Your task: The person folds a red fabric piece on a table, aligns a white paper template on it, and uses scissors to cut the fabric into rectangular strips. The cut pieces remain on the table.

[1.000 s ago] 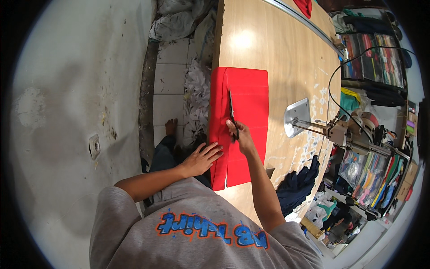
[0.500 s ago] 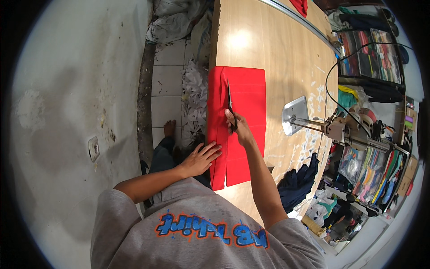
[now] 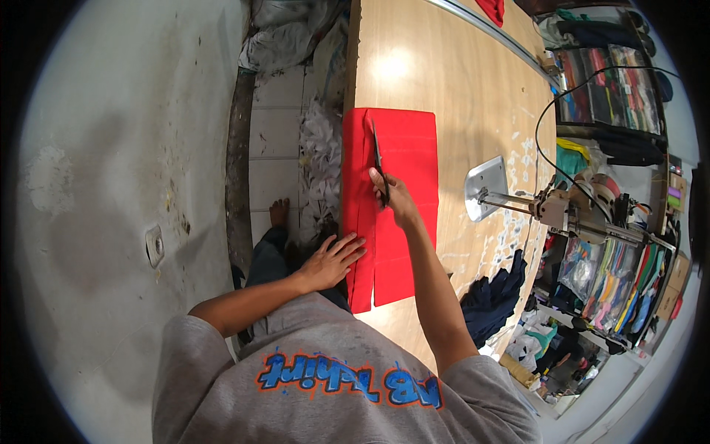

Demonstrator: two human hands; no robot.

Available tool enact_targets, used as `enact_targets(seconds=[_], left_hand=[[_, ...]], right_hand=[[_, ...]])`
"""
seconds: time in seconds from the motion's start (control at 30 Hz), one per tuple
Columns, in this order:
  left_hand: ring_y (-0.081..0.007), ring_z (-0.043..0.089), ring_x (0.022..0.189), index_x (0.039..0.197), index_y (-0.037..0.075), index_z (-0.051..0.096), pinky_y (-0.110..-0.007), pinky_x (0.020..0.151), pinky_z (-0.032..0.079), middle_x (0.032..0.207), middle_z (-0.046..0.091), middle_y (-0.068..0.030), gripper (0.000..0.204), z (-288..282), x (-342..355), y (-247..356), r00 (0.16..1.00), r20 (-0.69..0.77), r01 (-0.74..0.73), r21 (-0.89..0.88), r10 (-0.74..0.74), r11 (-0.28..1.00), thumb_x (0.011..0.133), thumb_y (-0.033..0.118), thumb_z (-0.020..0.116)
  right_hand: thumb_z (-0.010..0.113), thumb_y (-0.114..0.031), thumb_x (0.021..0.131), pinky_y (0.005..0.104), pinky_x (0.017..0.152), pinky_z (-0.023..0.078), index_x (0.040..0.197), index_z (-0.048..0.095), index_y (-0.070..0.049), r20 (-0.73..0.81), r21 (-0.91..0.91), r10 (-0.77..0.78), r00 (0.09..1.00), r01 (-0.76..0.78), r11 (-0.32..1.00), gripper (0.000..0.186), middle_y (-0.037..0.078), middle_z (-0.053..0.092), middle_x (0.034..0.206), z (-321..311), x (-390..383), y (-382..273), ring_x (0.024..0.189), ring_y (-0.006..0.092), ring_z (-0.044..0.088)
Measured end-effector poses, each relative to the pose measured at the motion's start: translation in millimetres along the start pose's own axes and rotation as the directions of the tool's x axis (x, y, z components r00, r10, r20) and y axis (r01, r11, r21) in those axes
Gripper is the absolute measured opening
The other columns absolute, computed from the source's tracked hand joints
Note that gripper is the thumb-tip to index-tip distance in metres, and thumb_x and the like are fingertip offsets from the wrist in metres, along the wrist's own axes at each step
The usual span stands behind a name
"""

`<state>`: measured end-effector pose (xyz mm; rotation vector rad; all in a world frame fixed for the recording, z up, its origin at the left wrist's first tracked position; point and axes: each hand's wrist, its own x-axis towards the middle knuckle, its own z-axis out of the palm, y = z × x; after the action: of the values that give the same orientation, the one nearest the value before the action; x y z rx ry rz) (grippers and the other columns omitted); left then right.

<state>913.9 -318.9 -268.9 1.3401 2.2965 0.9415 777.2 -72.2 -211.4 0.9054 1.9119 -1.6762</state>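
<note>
Red fabric [image 3: 407, 222] lies flat at the left edge of the wooden table, its left strip hanging over the edge. A cut runs up the fabric from its near end, with a gap there between the strip and the wider piece. My right hand [image 3: 393, 198] is closed round the handles of black scissors [image 3: 376, 145], whose blades lie along the cut line near the far end of the cloth. My left hand [image 3: 333, 263] rests flat on the strip near the table edge, fingers spread, holding nothing.
On the table's [image 3: 466, 81] right stands a cutting machine [image 3: 551, 207] with a metal base plate and a black cable. Dark blue cloth [image 3: 495, 296] lies nearer me. Shelves of folded garments [image 3: 606, 89] line the right; white scraps [image 3: 322, 163] cover the floor at left.
My right hand and the scissors have moved slightly farther along the cut, toward the far end of the red fabric. My left hand has stayed in place.
</note>
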Motion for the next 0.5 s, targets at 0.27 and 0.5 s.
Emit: enact_targets(seconds=[0.27,0.5], left_hand=[[-0.0297,0.025,0.17,0.167,0.011,0.049,-0.059,0.131,0.03,0.181,0.033,-0.0098,0.068,-1.5,-0.1,0.2,1.0,-0.01,0.001,-0.047,-0.001,0.999,0.104,0.027,0.068],[-0.0289,0.024,0.17,0.168,0.012,0.048,-0.059,0.132,0.029,0.182,0.032,-0.0094,0.069,-0.6,-1.4,0.5,1.0,-0.008,0.009,-0.043,-0.009,0.999,0.104,0.028,0.068]], right_hand=[[0.085,-0.064,0.094,0.0293,0.051,0.039,0.078,0.058,-0.016,-0.028,-0.038,-0.024,0.999,0.023,0.999,0.058,-0.005,0.051,0.065,0.2,-8.3,-1.3,0.052,0.0099,0.05],[0.086,-0.068,0.092,0.029,0.051,0.04,0.083,0.062,-0.014,0.032,-0.006,0.018,0.999,-0.018,1.0,0.059,-0.004,0.055,0.072,2.6,4.1,-14.8,0.054,0.0101,0.052]])
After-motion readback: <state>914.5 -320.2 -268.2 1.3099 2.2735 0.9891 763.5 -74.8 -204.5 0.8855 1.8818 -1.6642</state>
